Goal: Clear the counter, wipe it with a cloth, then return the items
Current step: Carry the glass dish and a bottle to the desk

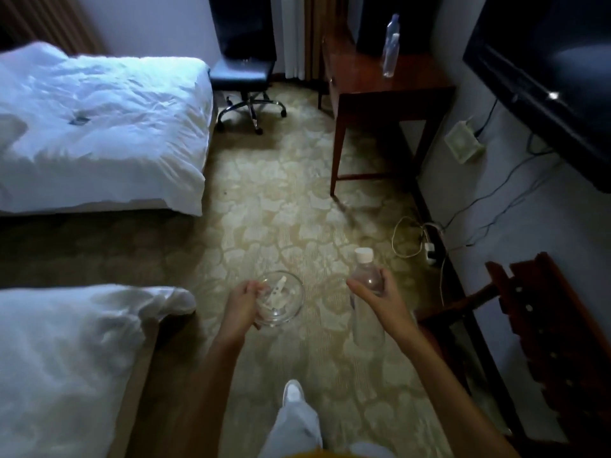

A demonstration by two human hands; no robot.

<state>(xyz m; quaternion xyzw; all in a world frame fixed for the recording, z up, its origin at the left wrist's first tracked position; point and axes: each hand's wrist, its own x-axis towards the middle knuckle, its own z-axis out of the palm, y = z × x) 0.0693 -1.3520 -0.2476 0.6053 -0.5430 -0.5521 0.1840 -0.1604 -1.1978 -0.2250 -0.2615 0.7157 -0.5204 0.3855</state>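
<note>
Left hand [239, 304] fingers curl round bowl [281, 299] rim | right hand [377, 292] wraps bottle [365, 285], upright, cap up | desk [390, 84] ahead-right; right hand nearer; both carried mid-walk

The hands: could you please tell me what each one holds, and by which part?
The left hand grips the glass bowl by its rim; the right hand holds the water bottle round its middle.
</note>
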